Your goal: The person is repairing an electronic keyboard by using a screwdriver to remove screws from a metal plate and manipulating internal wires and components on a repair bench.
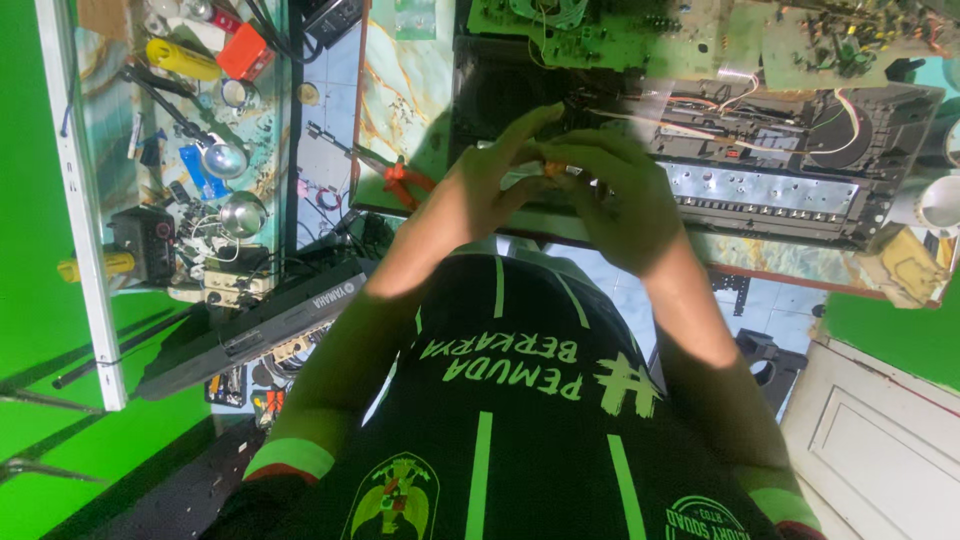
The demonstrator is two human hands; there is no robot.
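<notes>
Both hands meet over the bench edge. The left hand (480, 190) and right hand (620, 200) pinch a small orange part (550, 170) together, fingers curled. Red pliers (405, 182) lie just beside them

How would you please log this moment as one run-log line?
left hand: pinching small orange part | right hand: pinching same part | behind: opened device chassis | red-handled pliers on bench

You have one view only, from the camera on your head, looking steeply down past your chest to your hands (560, 185) close below. It faces the counter (400, 90) edge ahead, with the opened device (780, 150) at the frame's top and floor beneath.
</notes>
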